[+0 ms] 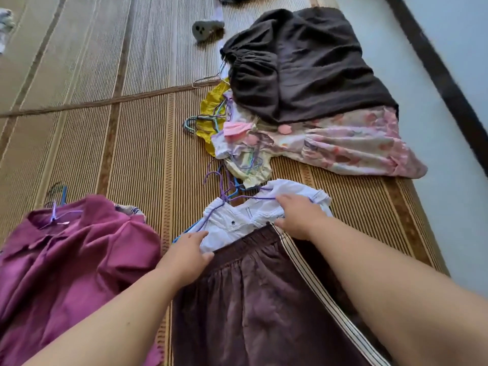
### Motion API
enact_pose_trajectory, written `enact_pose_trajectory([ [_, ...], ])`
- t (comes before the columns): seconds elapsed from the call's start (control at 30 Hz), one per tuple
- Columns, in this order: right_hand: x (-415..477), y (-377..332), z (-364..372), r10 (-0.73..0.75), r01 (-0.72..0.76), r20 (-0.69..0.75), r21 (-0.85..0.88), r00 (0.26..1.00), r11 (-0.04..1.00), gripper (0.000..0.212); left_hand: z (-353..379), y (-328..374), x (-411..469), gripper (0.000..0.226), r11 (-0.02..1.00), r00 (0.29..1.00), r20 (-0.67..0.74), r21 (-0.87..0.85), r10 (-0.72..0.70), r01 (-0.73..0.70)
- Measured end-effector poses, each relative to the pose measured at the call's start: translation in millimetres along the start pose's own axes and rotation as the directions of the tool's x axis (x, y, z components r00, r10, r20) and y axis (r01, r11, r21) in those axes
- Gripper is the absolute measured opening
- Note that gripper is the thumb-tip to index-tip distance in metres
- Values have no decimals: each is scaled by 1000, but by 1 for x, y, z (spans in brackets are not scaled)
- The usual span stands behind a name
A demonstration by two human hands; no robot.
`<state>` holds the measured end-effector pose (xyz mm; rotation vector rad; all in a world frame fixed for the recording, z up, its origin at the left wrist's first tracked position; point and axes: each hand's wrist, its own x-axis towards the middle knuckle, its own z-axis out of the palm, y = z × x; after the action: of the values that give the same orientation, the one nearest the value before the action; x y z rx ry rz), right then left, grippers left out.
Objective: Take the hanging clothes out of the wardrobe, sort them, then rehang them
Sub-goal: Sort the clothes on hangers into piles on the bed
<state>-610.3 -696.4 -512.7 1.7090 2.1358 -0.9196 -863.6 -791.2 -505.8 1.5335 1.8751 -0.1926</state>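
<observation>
A white garment (245,220) on a purple hanger (227,200) is laid flat on the striped woven mat (118,154), its lower edge overlapped by the gathered waistband of a dark brown skirt (253,299). The right hand (298,217) is pressed onto the white garment's right side, fingers curled on the cloth by the hanger wire. The left hand (187,256) is closed on the white garment's lower left corner, at the waistband. Left of the white garment a magenta shirt (74,260) is spread out. Beyond it, a pink floral garment (351,143) and a yellow garment (211,107) are heaped under a dark brown garment (303,64).
</observation>
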Motion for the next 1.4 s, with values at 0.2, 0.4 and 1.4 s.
enact_pose_trajectory([
  [0.2, 42, 6, 13, 99, -97, 26, -82, 995, 992, 31, 29, -9, 21, 67, 996, 999, -18, -75, -47, 46],
  [0.4, 21, 27, 13, -17, 33, -152, 105, 988, 994, 37, 14, -2, 32, 44, 971, 908, -401, -235, -124, 28],
  [1.4, -106, 103, 20, 383, -311, -291, 265, 877, 913, 59, 18, -13, 53, 18, 990, 996, -28, -118, -83, 79],
])
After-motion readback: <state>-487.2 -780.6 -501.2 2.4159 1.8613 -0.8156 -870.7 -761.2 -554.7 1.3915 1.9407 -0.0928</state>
